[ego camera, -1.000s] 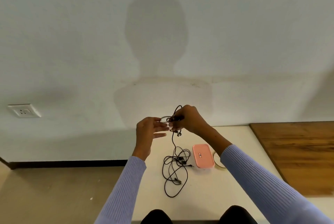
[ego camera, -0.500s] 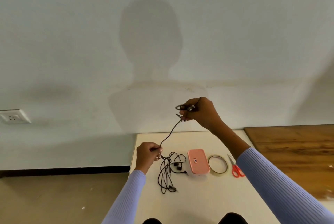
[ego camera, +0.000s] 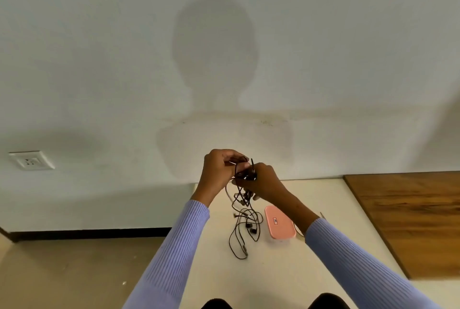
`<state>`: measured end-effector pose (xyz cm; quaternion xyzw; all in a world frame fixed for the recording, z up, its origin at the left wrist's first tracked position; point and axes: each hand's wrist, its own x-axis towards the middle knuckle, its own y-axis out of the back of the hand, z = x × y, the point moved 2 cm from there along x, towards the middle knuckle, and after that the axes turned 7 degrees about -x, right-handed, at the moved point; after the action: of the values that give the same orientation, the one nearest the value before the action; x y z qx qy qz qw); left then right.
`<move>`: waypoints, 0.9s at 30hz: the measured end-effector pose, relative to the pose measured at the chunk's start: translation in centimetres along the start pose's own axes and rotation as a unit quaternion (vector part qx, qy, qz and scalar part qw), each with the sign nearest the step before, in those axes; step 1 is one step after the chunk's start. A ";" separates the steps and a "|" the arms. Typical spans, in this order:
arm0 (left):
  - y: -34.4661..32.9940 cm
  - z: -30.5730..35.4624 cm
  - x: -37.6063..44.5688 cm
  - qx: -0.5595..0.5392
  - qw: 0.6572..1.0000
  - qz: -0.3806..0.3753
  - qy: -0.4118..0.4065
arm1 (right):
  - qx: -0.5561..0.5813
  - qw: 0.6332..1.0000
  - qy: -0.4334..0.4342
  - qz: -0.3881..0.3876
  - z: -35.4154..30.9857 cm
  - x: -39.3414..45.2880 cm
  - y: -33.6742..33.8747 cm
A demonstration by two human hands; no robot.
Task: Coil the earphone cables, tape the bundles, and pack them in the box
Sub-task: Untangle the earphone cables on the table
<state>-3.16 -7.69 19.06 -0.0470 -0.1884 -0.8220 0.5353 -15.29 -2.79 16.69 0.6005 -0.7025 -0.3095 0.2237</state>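
Both hands are raised together above the white table (ego camera: 273, 271), working a black earphone cable (ego camera: 245, 174). My left hand (ego camera: 219, 169) pinches the cable's upper loops with curled fingers. My right hand (ego camera: 263, 181) grips the small coiled bundle beside it. Loose cable hangs down from the hands to a tangle of black earphones (ego camera: 245, 229) lying on the table. A pink box (ego camera: 280, 225) with its lid on sits just right of the tangle.
My right forearm hides most of what lies behind the pink box; only a sliver of a tape roll (ego camera: 298, 231) shows. A brown wooden surface (ego camera: 410, 219) adjoins the table on the right. A wall socket (ego camera: 31, 160) sits far left.
My left hand rose from the table up to my right hand, bringing more cable into the bundle. The right hand dropped slightly. The view tilted, and the tape and scissors are now covered by my arm.
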 end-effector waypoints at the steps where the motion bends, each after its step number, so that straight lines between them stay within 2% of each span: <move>1: 0.2 0.0 -0.1 -0.009 1.000 0.005 -0.003 | -0.005 1.000 -0.004 -0.001 -0.1 0.2 0.2; 5: 0.9 -1.4 -0.7 -0.037 0.999 0.022 0.002 | -0.002 0.999 0.007 -0.052 -0.4 0.4 1.3; 10: 0.9 -2.9 -1.4 -0.102 0.992 0.032 0.063 | 0.022 0.999 0.012 -0.047 -0.2 0.4 2.0; 12: 0.8 -3.2 -1.5 -0.100 0.993 0.015 0.066 | 0.048 0.998 0.011 -0.037 -0.1 0.2 2.1; 14: 0.6 -3.6 -1.6 -0.101 0.991 -0.032 0.082 | 0.089 0.996 0.016 -0.025 -0.2 0.2 2.2; 17: -0.1 -4.4 -1.9 -0.052 0.991 -0.076 0.093 | 0.136 0.990 0.020 -0.023 -0.6 0.1 2.5; 22: -1.1 -5.4 -1.8 -0.008 0.995 -0.045 0.093 | 0.140 0.990 0.029 -0.002 -1.0 0.3 2.9; 25: -1.0 -6.7 -1.7 0.063 0.996 -0.019 0.064 | 0.147 0.988 0.036 0.021 -0.6 0.2 3.3; 27: -0.6 -7.9 -1.9 0.107 0.991 -0.003 0.077 | 0.170 0.984 0.038 0.041 -0.3 -0.1 3.8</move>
<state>-1.94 -8.66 11.07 0.0749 -0.2332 -0.8001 0.5476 -17.81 -2.39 19.58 0.6116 -0.7599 -0.1531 0.1580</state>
